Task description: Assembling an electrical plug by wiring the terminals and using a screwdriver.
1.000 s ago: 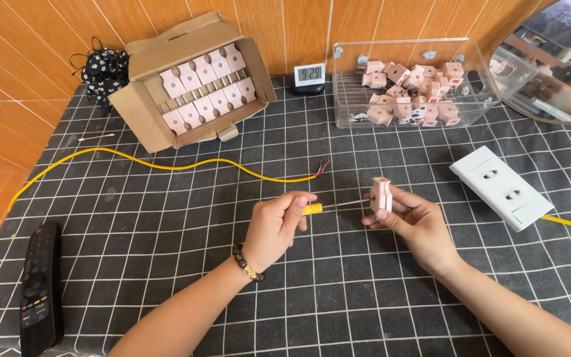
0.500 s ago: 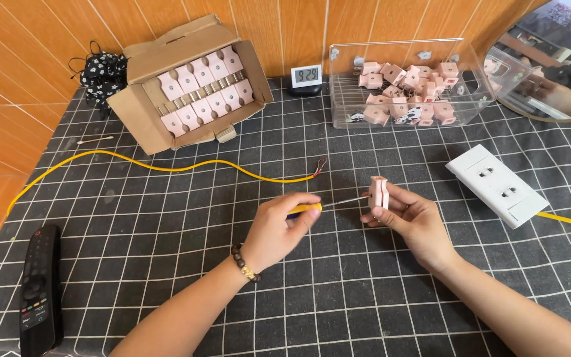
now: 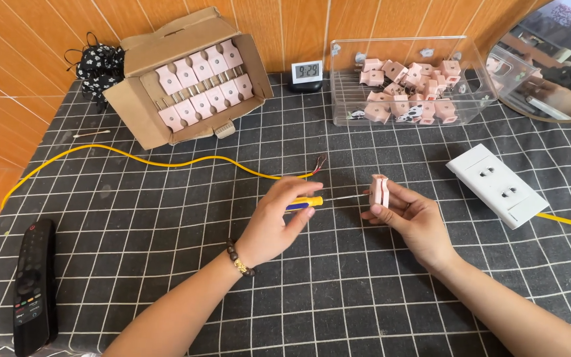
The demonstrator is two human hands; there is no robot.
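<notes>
the left hand (image 3: pixel 275 221) gripped a yellow-handled screwdriver (image 3: pixel 312 201), its thin shaft reaching the pink plug (image 3: pixel 379 192) pinched in the right hand (image 3: pixel 412 221). a yellow cable (image 3: pixel 166 162) lay just behind, a white socket strip (image 3: pixel 497 185) to the right.

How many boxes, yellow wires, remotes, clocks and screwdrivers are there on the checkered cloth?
Boxes: 2, a cardboard box and a clear box
Yellow wires: 2, the left wire and the right wire
Remotes: 1, the black remote
Clocks: 1, the small clock
Screwdrivers: 1, the screwdriver in the left hand, pointing at the pink plug in the right hand
Total: 7
</notes>
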